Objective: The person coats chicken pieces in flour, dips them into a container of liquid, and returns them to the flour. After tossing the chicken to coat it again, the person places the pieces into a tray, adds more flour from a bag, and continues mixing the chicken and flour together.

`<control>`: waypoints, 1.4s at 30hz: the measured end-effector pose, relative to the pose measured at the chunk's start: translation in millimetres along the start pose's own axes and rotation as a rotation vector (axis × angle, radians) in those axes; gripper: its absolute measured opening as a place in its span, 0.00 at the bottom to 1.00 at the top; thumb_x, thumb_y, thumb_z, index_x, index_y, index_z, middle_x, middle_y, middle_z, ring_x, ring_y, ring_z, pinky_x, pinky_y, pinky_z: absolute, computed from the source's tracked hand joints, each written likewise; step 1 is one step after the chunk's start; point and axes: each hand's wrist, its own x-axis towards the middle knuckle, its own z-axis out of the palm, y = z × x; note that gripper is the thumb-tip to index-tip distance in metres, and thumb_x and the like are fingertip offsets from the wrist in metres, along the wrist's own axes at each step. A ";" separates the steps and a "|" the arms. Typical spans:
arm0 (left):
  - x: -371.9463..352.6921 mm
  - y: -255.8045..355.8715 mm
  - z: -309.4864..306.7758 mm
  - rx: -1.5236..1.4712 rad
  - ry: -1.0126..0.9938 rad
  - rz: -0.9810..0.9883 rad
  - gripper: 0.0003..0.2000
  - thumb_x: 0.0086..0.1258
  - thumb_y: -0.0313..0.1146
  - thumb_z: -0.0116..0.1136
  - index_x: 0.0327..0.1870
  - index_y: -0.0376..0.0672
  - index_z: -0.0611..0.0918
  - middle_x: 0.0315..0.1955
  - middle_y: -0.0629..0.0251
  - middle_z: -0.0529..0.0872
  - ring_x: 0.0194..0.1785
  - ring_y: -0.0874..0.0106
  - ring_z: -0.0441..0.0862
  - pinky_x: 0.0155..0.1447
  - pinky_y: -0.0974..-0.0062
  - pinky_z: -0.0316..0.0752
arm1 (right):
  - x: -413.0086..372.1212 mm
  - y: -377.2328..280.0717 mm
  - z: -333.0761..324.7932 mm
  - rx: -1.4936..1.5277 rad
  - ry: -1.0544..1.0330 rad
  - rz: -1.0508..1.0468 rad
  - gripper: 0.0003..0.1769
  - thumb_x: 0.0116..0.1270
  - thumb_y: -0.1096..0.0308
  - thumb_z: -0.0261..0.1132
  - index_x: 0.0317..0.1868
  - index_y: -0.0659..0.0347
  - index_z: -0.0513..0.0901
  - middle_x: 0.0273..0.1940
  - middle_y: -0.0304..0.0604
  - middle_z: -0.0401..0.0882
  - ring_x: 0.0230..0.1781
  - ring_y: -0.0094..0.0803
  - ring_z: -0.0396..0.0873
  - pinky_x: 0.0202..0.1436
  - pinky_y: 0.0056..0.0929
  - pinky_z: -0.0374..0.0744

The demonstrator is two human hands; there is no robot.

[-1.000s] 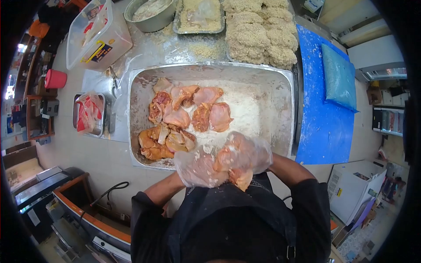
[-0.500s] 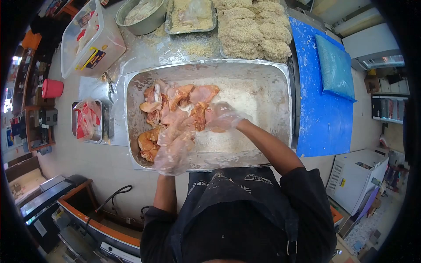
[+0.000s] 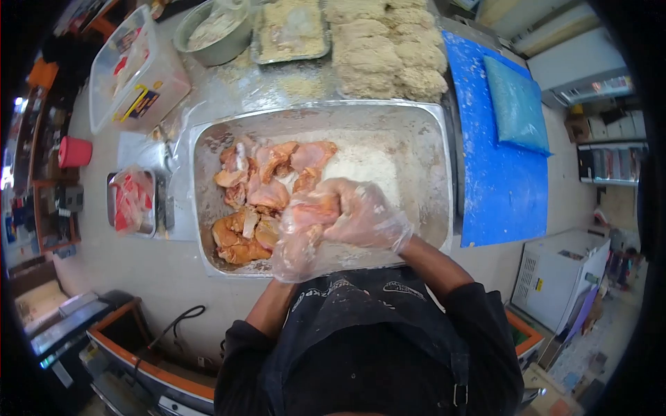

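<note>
A large steel tray holds white flour and several raw chicken pieces heaped at its left side. My left hand and my right hand both wear clear plastic gloves. Together they grip one chicken piece above the near middle of the tray, over the flour. The right hand covers the piece from the right; the left hand holds it from below.
Breaded pieces are stacked behind the tray, beside a crumb tray and a steel bowl. A clear plastic box stands at the far left. A blue board with a bag lies to the right. A small tin sits left.
Both hands went from the tray's near edge into the chicken pile, then drew back toward the near middle with one piece held between them. The camera view shifted slightly.
</note>
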 end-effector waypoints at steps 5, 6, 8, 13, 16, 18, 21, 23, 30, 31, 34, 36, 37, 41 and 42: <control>0.2 14.8 -21.9 0.196 -0.052 0.170 0.16 0.65 0.32 0.54 0.50 0.33 0.75 0.44 0.56 0.80 0.46 0.62 0.78 0.50 0.66 0.74 | -18.3 -1.9 9.0 -0.192 0.065 -0.223 0.22 0.50 0.58 0.70 0.42 0.63 0.80 0.34 0.52 0.80 0.33 0.40 0.79 0.38 0.35 0.78; -2.9 17.3 -26.4 0.238 -0.066 0.211 0.16 0.65 0.32 0.54 0.50 0.34 0.75 0.44 0.56 0.79 0.46 0.62 0.78 0.50 0.65 0.74 | -21.7 -4.7 11.5 -0.244 0.054 -0.246 0.20 0.52 0.58 0.69 0.40 0.63 0.80 0.33 0.53 0.79 0.31 0.40 0.78 0.36 0.35 0.77; -8.7 23.0 -34.4 0.327 -0.070 0.304 0.15 0.64 0.31 0.55 0.51 0.34 0.75 0.44 0.55 0.79 0.46 0.61 0.78 0.50 0.65 0.74 | -23.4 2.8 19.9 -0.078 -0.108 -0.042 0.19 0.54 0.55 0.67 0.37 0.63 0.80 0.31 0.52 0.79 0.30 0.42 0.77 0.35 0.37 0.76; -12.5 30.5 -33.9 0.506 0.035 0.508 0.16 0.63 0.29 0.56 0.51 0.36 0.74 0.44 0.55 0.79 0.45 0.60 0.78 0.48 0.64 0.74 | -42.4 25.4 36.0 0.084 -0.132 0.037 0.19 0.55 0.54 0.67 0.37 0.63 0.79 0.32 0.52 0.79 0.32 0.45 0.77 0.36 0.39 0.76; -7.8 34.0 -20.2 0.350 0.002 0.304 0.16 0.63 0.29 0.56 0.52 0.37 0.74 0.45 0.55 0.78 0.46 0.61 0.77 0.49 0.65 0.73 | -56.7 30.5 40.3 -0.116 -0.020 -0.049 0.22 0.53 0.57 0.70 0.41 0.63 0.78 0.38 0.51 0.79 0.36 0.44 0.79 0.39 0.40 0.76; 1.4 38.1 -10.6 0.121 -0.072 0.029 0.17 0.64 0.30 0.55 0.53 0.36 0.74 0.45 0.55 0.78 0.47 0.62 0.76 0.51 0.66 0.72 | -64.1 30.8 37.0 -0.091 0.047 0.035 0.21 0.54 0.56 0.68 0.43 0.62 0.78 0.39 0.51 0.79 0.35 0.44 0.78 0.39 0.41 0.76; 11.7 42.2 3.1 -0.051 -0.157 -0.151 0.17 0.65 0.32 0.54 0.53 0.35 0.73 0.44 0.55 0.78 0.47 0.63 0.76 0.51 0.67 0.71 | -70.8 30.9 41.6 -0.371 0.208 0.051 0.20 0.57 0.54 0.65 0.39 0.64 0.80 0.31 0.53 0.78 0.31 0.42 0.78 0.35 0.38 0.76; 17.4 39.4 8.8 -0.035 -0.161 -0.103 0.18 0.64 0.34 0.55 0.52 0.34 0.74 0.42 0.55 0.77 0.45 0.63 0.75 0.50 0.68 0.71 | -74.0 32.2 36.0 -0.603 0.351 0.026 0.20 0.59 0.55 0.64 0.43 0.62 0.80 0.35 0.52 0.79 0.34 0.41 0.79 0.38 0.36 0.77; 39.8 50.3 18.1 0.123 -0.057 0.072 0.20 0.63 0.40 0.57 0.50 0.33 0.74 0.37 0.56 0.77 0.41 0.65 0.75 0.47 0.69 0.71 | -147.9 53.6 -117.1 -0.274 0.838 0.419 0.15 0.63 0.57 0.61 0.40 0.59 0.83 0.33 0.47 0.82 0.35 0.39 0.81 0.41 0.34 0.78; 42.9 56.8 20.1 0.170 0.014 0.110 0.21 0.63 0.41 0.57 0.49 0.32 0.74 0.36 0.57 0.77 0.40 0.65 0.75 0.46 0.69 0.71 | -177.9 65.7 -143.8 -0.265 1.031 0.593 0.15 0.64 0.55 0.60 0.38 0.59 0.84 0.31 0.45 0.82 0.34 0.38 0.81 0.39 0.34 0.78; 55.7 84.7 45.7 0.264 0.155 0.158 0.22 0.63 0.43 0.58 0.48 0.31 0.74 0.34 0.57 0.77 0.38 0.66 0.75 0.45 0.70 0.71 | -270.3 142.0 -224.0 -0.487 1.379 1.006 0.31 0.64 0.40 0.52 0.45 0.61 0.82 0.41 0.52 0.80 0.41 0.46 0.79 0.47 0.43 0.74; 65.1 106.7 82.5 0.286 0.086 0.101 0.23 0.63 0.45 0.58 0.47 0.31 0.74 0.32 0.57 0.77 0.37 0.66 0.75 0.44 0.70 0.71 | -311.1 175.0 -283.6 -0.361 1.360 1.341 0.43 0.60 0.29 0.47 0.52 0.63 0.79 0.51 0.59 0.77 0.50 0.52 0.77 0.56 0.48 0.71; 69.6 115.4 100.7 0.271 -0.029 0.017 0.28 0.61 0.45 0.60 0.54 0.30 0.70 0.37 0.55 0.76 0.41 0.65 0.73 0.49 0.69 0.69 | -320.3 199.0 -306.9 -0.356 1.389 1.349 0.45 0.59 0.28 0.48 0.54 0.64 0.77 0.54 0.59 0.75 0.54 0.51 0.74 0.59 0.47 0.69; 74.0 138.2 192.4 0.118 -0.201 -0.102 0.38 0.59 0.36 0.62 0.67 0.30 0.58 0.54 0.54 0.70 0.58 0.65 0.67 0.64 0.69 0.60 | -318.4 269.6 -387.9 -0.334 1.474 1.359 0.50 0.54 0.27 0.52 0.59 0.67 0.73 0.60 0.61 0.70 0.63 0.51 0.68 0.65 0.45 0.65; 76.0 149.9 213.0 0.173 -0.192 -0.080 0.38 0.60 0.36 0.62 0.68 0.30 0.57 0.56 0.53 0.69 0.59 0.64 0.66 0.65 0.68 0.59 | -315.6 270.5 -396.4 -0.315 1.493 1.391 0.52 0.53 0.26 0.52 0.60 0.69 0.72 0.59 0.62 0.70 0.64 0.52 0.67 0.65 0.44 0.64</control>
